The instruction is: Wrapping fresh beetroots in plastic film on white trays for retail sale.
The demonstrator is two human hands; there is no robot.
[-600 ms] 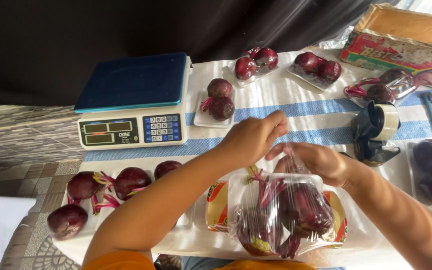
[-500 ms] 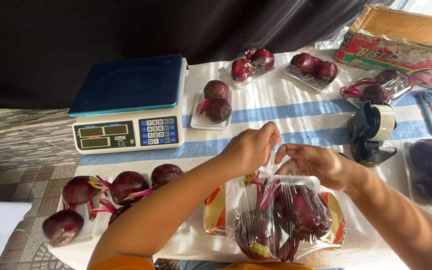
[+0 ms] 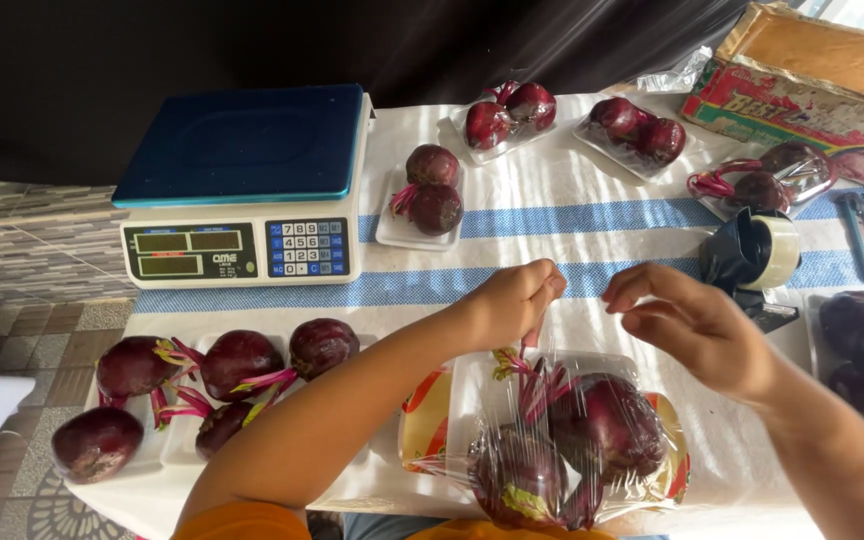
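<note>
Hands have drawn apart: left hand [image 3: 512,300] pinches clear cling film [image 3: 552,400] over the white foam tray of dark-red beetroots [image 3: 602,430]; right hand [image 3: 692,325] fingers loosely curled, holding cannot tell.

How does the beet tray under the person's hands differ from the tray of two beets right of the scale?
The wrapped tray is covered in clear film that both hands pull upward; the open tray is bare. The wrapped tray sits at the near edge, the open tray mid-table, untouched. Both are white trays holding dark red beets.
</note>
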